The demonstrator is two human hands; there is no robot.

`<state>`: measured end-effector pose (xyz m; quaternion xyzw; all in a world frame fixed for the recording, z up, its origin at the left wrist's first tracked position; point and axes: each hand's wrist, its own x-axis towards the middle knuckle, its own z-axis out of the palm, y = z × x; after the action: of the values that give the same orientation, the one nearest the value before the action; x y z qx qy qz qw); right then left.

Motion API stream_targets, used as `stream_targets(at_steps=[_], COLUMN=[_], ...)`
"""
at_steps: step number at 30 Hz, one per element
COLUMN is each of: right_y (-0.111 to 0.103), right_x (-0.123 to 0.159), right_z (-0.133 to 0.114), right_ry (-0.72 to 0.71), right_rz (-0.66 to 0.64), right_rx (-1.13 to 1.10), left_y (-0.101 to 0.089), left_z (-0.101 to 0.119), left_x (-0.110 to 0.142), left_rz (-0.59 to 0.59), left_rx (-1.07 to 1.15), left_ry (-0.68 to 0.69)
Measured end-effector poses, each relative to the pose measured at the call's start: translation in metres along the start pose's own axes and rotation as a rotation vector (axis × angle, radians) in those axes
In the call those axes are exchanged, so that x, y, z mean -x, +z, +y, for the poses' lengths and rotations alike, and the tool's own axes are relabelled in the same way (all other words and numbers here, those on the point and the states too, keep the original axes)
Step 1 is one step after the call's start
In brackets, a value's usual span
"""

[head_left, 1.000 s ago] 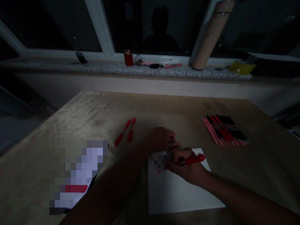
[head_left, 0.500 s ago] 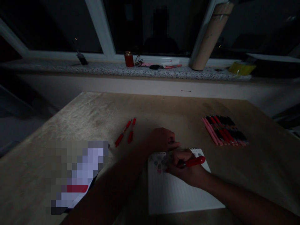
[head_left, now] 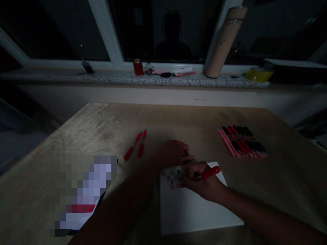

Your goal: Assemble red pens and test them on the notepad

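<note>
A lined notepad (head_left: pixel 190 214) lies on the table in front of me, its spiral binding along the far edge. Dark and reddish drawn marks (head_left: pixel 172 178) cover part of its upper left. My right hand (head_left: pixel 204 182) rests on the page, closed around a red pen (head_left: pixel 211 172) whose rear end points up to the right; the fingers hide its tip. Just beyond the notepad's top edge, my left hand (head_left: pixel 177 152) lies on the table with curled fingers, nothing showing in them. Beside it, to the left, are two red pens (head_left: pixel 133 146).
A row of pink, red and black pens (head_left: pixel 241 141) lies at the right of the table (head_left: pixel 163 115). A blurred pale item (head_left: pixel 94 183) is at the left. The windowsill (head_left: pixel 112 77) holds a red jar (head_left: pixel 138 67), a cardboard tube (head_left: pixel 226 42) and yellow tape (head_left: pixel 259 74).
The pen in my right hand now tilts a little more steeply. My left hand stays in place beside the notepad. The whole view has shifted slightly.
</note>
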<state>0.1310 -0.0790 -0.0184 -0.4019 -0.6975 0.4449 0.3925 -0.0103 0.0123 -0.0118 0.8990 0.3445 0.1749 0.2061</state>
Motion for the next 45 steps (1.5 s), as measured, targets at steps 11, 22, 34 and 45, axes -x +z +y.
stream_targets(at_steps=[11,22,34,45], right_y=[-0.005,-0.023,-0.058,-0.074], right_x=[-0.004,-0.019,-0.038,-0.042], right_z=[-0.001,0.000,-0.012,-0.013], right_ry=[0.023,0.234,0.332,0.230], right_rz=[0.014,0.244,0.149,0.073], right_rx=[0.017,-0.480,-0.945,-1.051], left_y=[-0.003,-0.007,-0.010,-0.007], left_z=[0.003,0.000,0.020,0.003], left_x=[0.001,0.001,0.001,-0.004], left_rz=[-0.007,0.038,0.040,0.040], left_rx=[-0.001,0.044,0.492,0.569], left_ry=[-0.003,0.049,0.001,-0.162])
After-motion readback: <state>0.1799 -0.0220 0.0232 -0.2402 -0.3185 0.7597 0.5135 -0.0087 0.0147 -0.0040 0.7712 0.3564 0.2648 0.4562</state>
